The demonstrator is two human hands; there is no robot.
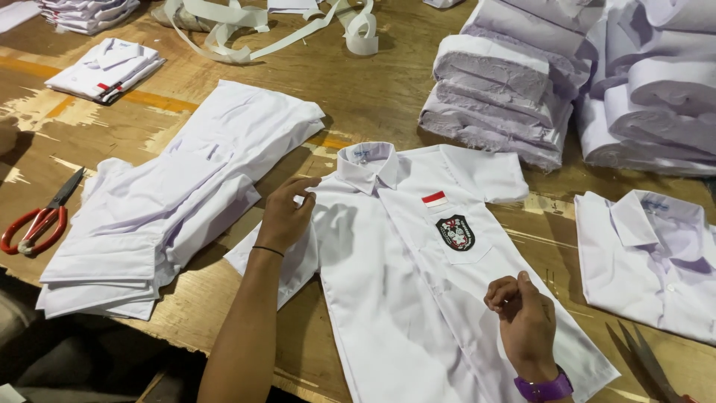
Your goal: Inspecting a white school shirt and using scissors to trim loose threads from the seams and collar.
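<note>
While a white shirt [403, 283] lies flat, collar away, on the wooden table [373, 97], the left hand [286, 215] pinches its shoulder edge with fingertips together. The right hand [522, 317] rests on the front placket, fingers curled shut, seemingly nipping cloth; whether they truly grip is unclear.

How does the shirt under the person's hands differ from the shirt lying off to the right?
The middle shirt shows a dark shield badge and a red-and-white patch on its chest; the right shirt shows neither. The left hand and right hand are on the middle shirt; nobody touches the right one. Both are white, collared, and lie flat on the wooden table.
</note>
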